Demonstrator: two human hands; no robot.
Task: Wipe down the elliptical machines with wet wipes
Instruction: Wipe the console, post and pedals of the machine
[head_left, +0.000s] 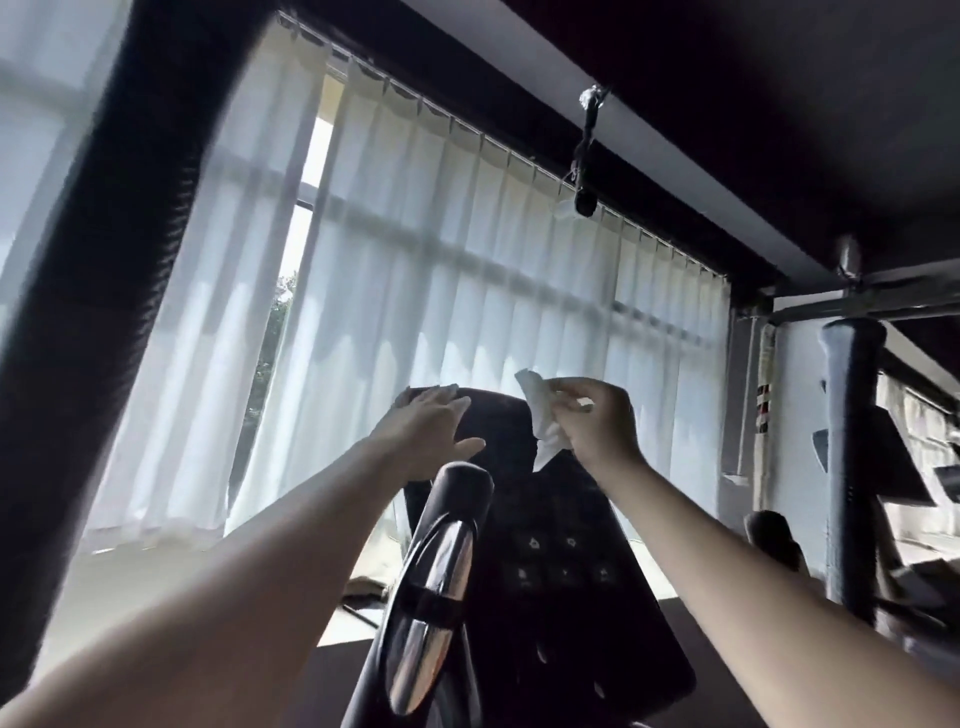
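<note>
Elliptical console (556, 561): black, tilted panel with faint button icons, standing before white vertical blinds (467, 291). Left hand (431, 431) rests flat, fingers straight, on its top left corner. Right hand (597, 421) pinches a crumpled white wet wipe (543, 415) at its upper right edge.

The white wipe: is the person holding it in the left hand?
No, the right hand pinches the wipe, while the left hand lies with straight fingers on the top of the console.
</note>
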